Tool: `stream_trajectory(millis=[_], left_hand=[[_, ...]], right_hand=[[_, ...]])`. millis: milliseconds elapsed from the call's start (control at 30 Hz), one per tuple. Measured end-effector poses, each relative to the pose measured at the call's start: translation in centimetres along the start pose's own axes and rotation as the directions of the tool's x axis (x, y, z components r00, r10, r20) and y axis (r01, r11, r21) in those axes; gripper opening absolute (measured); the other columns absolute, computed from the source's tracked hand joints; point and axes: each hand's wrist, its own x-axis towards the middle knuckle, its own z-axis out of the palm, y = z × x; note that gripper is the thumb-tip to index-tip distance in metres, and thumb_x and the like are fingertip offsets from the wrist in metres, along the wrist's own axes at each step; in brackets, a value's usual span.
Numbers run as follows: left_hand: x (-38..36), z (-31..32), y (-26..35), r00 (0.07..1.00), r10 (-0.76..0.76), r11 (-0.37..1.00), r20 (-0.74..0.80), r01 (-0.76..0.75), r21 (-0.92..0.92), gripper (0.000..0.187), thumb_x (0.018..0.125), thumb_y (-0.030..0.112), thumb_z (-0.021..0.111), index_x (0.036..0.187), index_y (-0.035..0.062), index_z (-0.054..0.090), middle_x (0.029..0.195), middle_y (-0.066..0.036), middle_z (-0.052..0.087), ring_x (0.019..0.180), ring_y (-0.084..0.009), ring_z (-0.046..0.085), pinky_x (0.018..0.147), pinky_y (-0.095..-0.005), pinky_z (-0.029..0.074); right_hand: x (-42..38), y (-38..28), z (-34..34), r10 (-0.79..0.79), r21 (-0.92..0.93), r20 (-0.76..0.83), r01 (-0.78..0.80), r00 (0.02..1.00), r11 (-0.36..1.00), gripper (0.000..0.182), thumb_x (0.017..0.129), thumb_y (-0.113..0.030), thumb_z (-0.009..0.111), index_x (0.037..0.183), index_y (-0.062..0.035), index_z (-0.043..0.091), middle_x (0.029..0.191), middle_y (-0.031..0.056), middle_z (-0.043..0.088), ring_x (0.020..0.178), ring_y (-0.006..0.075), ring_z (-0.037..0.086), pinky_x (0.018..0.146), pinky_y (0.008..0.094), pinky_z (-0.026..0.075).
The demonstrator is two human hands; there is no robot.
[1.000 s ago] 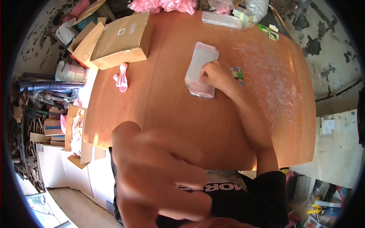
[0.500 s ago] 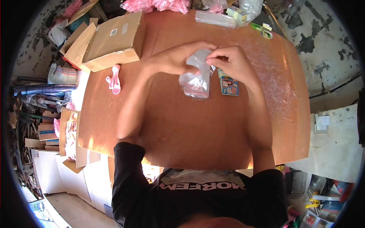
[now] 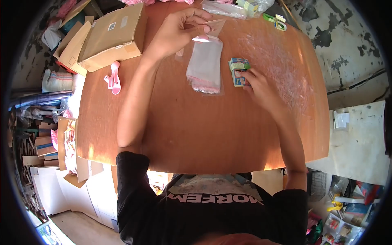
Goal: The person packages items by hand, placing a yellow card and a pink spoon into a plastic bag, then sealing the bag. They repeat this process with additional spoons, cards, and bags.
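My left hand (image 3: 190, 30) is closed in a pinch on a clear plastic bag (image 3: 216, 29), holding it up near the far side of the table. Just below it lies a stack of clear plastic bags (image 3: 205, 65) with pinkish-red strips at the near end. My right hand (image 3: 259, 83) has its fingertips closed on the right edge of a small pack of printed cards (image 3: 238, 67), which has a light green band across it. The fingers hide part of that pack. A pink measuring-spoon set (image 3: 114, 79) lies at the left.
A cardboard box (image 3: 112, 38) stands at the table's back left. Thin clear plastic strips (image 3: 281, 69) are scattered on the right. Plastic packaging (image 3: 224, 9) and small green-and-white items (image 3: 279, 22) lie along the back edge.
My left hand has moved up and left, drawing a bag off the stack, which now lies on the table. My right hand has left the bags and reached down to the card pack. The view has shifted slightly.
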Motion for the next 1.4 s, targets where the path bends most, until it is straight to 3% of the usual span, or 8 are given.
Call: stream_trajectory(millis=[200,433,533,600,733,1200,1267,1400], left_hand=[[-0.3,0.4,1.1,0.995,-0.094,0.991,-0.029,0.091,-0.094,0.028,0.093,0.017,0.065,0.113,-0.0028,0.065,0.099,-0.008,0.070,0.087,-0.0122,0.065,0.076,-0.0256,0.053],[0.0,-0.1,0.7,0.991,-0.135,0.984,-0.015,0.133,-0.121,0.027,0.093,0.019,0.066,0.107,-0.0033,0.068,0.101,-0.009,0.070,0.087,-0.0128,0.067,0.070,-0.0259,0.057],[-0.1,0.3,0.7,0.978,-0.207,0.971,0.003,0.206,-0.120,0.026,0.093,0.018,0.066,0.108,-0.0033,0.068,0.101,-0.009,0.070,0.085,-0.0131,0.067,0.071,-0.0259,0.057],[-0.1,0.7,0.5,0.981,-0.195,0.975,0.019,0.196,-0.104,0.022,0.092,0.016,0.067,0.104,-0.0013,0.071,0.101,-0.008,0.071,0.087,-0.0133,0.067,0.072,-0.0278,0.057],[-0.8,1.9,3.0,0.955,-0.221,0.963,0.198,0.245,-0.108,0.021,0.090,0.014,0.069,0.105,-0.0005,0.071,0.096,-0.007,0.072,0.086,-0.0130,0.067,0.070,-0.0275,0.057],[-1.2,3.3,2.5,0.956,-0.151,0.973,0.250,0.189,-0.133,0.025,0.092,0.015,0.067,0.109,-0.0034,0.068,0.094,-0.003,0.070,0.081,-0.0042,0.059,0.068,-0.0217,0.048],[-1.4,3.9,2.6,0.973,-0.079,0.977,0.217,0.118,-0.176,0.024,0.092,0.016,0.067,0.109,-0.0015,0.069,0.092,-0.002,0.070,0.080,-0.0034,0.059,0.066,-0.0215,0.048],[-1.6,4.5,2.9,0.987,-0.027,0.990,0.159,0.049,-0.133,0.022,0.091,0.010,0.067,0.110,-0.0017,0.069,0.097,-0.005,0.071,0.086,-0.0069,0.062,0.074,-0.0241,0.052]], right_hand=[[-0.2,0.7,-0.5,-0.047,0.184,-0.090,0.063,0.995,0.981,0.021,0.075,-0.012,0.075,0.094,-0.0059,0.071,0.101,0.0085,0.068,0.091,0.0295,0.065,0.077,0.0381,0.052],[0.1,1.5,-4.0,-0.098,0.236,-0.250,0.158,0.963,0.959,0.015,0.081,-0.004,0.071,0.096,-0.0047,0.071,0.091,0.0101,0.070,0.074,0.0229,0.067,0.067,0.0295,0.051],[1.0,-0.2,-8.6,0.136,0.449,-0.477,0.107,0.868,0.887,0.010,0.085,-0.004,0.068,0.095,-0.0029,0.071,0.084,0.0076,0.069,0.066,0.0115,0.061,0.062,0.0250,0.048],[2.2,-1.9,-9.8,0.251,0.593,-0.708,0.363,0.660,0.719,0.009,0.088,-0.004,0.067,0.095,0.0014,0.070,0.081,0.0047,0.067,0.067,0.0046,0.055,0.060,0.0200,0.045],[5.4,-3.1,-9.2,0.271,0.581,-0.779,0.490,0.565,0.650,0.012,0.088,-0.005,0.068,0.097,0.0033,0.069,0.082,0.0044,0.067,0.068,0.0056,0.056,0.059,0.0206,0.044],[5.4,-2.0,-9.3,0.109,0.724,-0.471,0.313,0.875,0.615,0.010,0.085,-0.006,0.070,0.094,-0.0012,0.072,0.087,0.0058,0.071,0.075,0.0058,0.061,0.060,0.0214,0.045],[5.8,-2.2,-9.5,-0.238,0.475,-0.528,0.515,0.815,0.713,0.011,0.086,-0.007,0.069,0.096,-0.0012,0.071,0.101,0.0095,0.069,0.090,0.0134,0.063,0.068,0.0255,0.050],[5.6,-3.1,-9.0,-0.288,0.464,-0.433,0.485,0.854,0.741,0.019,0.083,-0.012,0.072,0.097,0.0002,0.071,0.118,0.0143,0.061,0.106,0.0261,0.060,0.087,0.0343,0.049]])
